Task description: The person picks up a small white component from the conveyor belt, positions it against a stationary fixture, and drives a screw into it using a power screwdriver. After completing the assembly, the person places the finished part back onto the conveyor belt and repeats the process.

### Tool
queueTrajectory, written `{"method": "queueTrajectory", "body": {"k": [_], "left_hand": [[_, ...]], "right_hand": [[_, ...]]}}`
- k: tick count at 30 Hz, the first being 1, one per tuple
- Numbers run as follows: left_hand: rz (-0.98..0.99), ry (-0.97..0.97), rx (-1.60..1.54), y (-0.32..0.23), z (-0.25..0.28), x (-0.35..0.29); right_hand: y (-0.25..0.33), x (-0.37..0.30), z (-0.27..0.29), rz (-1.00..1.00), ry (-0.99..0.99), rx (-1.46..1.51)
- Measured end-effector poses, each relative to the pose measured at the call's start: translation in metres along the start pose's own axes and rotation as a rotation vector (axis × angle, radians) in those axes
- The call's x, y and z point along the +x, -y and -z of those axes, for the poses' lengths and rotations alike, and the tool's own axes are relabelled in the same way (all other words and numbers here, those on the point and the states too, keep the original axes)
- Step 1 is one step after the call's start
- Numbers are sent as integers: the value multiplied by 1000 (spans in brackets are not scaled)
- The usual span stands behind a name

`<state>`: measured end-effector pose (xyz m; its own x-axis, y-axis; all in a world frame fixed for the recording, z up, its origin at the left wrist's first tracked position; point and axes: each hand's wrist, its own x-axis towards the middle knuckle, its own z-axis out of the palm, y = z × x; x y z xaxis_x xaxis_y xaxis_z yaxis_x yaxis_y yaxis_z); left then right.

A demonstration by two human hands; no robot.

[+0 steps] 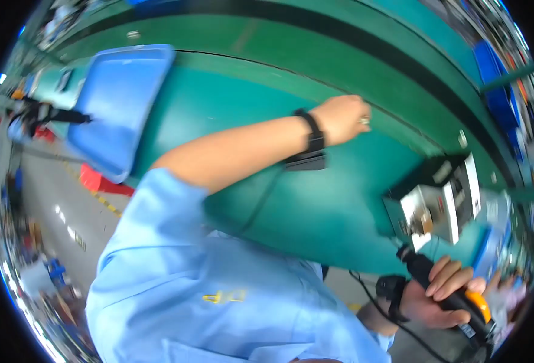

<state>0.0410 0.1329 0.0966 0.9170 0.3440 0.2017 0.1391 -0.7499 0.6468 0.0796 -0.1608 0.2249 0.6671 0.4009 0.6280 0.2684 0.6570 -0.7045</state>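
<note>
My left hand (342, 119) reaches across the green work surface with its fingers closed. A small shiny bit shows at the fingertips, too blurred to name. The fingers of my right hand (442, 296) wrap round a black electric screwdriver (421, 266) with an orange section at its rear. Its tip points at a black-and-white box-shaped device (433, 212) on the right of the bench. The device has an open front with a brownish part inside. Whether the tip touches it I cannot tell.
At the left of the green bench (243, 199) lies a shallow blue tray (119, 103). A dark strip (364, 51) runs along the far side. Below the tray is a red bin (100, 181). A dark cable (388, 314) trails by my right wrist. Another person is blurred at the far right.
</note>
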Motion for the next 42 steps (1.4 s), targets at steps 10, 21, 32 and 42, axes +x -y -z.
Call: {"method": "queueTrajectory", "body": {"k": [10, 21, 32, 42], "left_hand": [[332, -290, 447, 131, 123, 55], [1350, -440, 854, 373, 383, -108], [1314, 53, 794, 427, 383, -110], [309, -56, 221, 241, 282, -6]], "right_hand": [[-42, -22, 9, -2, -86, -13], [-70, -9, -27, -20, 28, -119], [-99, -1, -49, -54, 103, -198], [-75, -31, -35, -241, -149, -260]]}}
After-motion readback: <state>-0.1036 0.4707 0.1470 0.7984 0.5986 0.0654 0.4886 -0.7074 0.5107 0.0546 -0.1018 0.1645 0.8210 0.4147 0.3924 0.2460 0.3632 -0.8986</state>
